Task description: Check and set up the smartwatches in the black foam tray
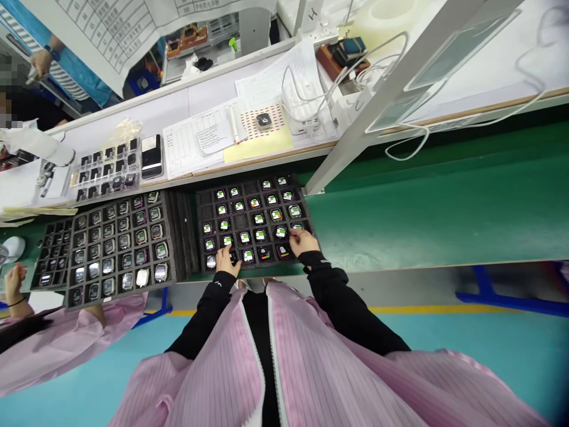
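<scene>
A co-worker's hand (12,283) rests at far left; a tray (116,249) of dark watches lies beside the lit tray (255,222); the left hand (227,261) and right hand (304,241), fingers curled, touch its front-row watches (248,255); actual grip unclear.

Green conveyor belt (444,207) runs 9-to-3 across mid-frame, white workbench (178,107) behind it at 12 with a slanted white frame post (382,95) at 1, teal floor (466,350) with yellow line (444,309) at 5, blue frame leg (489,290) at 4, lighting even.
</scene>
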{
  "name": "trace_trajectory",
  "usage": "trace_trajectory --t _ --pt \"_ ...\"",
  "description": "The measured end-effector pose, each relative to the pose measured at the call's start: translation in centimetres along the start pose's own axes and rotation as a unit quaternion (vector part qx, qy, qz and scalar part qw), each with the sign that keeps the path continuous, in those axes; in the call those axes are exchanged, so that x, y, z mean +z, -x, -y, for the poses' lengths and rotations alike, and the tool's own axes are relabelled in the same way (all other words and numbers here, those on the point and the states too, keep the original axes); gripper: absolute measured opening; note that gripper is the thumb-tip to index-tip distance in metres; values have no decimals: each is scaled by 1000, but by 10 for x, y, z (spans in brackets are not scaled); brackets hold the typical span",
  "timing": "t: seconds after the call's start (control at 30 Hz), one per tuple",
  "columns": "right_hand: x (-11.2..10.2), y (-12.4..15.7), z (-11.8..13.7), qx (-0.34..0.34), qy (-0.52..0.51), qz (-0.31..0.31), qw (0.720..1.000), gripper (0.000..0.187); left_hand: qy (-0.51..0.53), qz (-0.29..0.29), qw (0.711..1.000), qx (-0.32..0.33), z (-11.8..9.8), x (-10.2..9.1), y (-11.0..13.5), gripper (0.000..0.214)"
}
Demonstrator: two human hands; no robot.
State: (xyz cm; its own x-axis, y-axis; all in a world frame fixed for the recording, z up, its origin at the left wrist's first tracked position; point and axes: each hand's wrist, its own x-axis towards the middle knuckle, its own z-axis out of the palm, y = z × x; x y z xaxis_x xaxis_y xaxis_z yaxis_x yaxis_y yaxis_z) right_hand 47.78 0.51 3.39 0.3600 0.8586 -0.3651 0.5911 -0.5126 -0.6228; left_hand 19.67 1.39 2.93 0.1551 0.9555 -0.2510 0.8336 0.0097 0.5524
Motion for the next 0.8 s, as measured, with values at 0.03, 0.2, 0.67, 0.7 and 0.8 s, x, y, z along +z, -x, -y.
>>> trace_trajectory --t 0.03,0.2,0.67,0.7,0.8 --pt "-7 -8 -4 22 15 -11 1000 41 18 29 999 2 -5 4 -1 68" --pt "-21 -36 -10 81 71 -11 994 41 -34 106 994 -7 -32 25 -7 70" --pt "-16 -50 -2 95 140 59 984 42 160 133 975 -72 -23 43 -16 60" --pt "-16 -50 -2 95 143 64 983 44 175 134 972 -78 -22 41 -17 59" --pt "-18 -52 -3 94 147 73 982 45 220 131 963 -87 -25 31 -16 58"
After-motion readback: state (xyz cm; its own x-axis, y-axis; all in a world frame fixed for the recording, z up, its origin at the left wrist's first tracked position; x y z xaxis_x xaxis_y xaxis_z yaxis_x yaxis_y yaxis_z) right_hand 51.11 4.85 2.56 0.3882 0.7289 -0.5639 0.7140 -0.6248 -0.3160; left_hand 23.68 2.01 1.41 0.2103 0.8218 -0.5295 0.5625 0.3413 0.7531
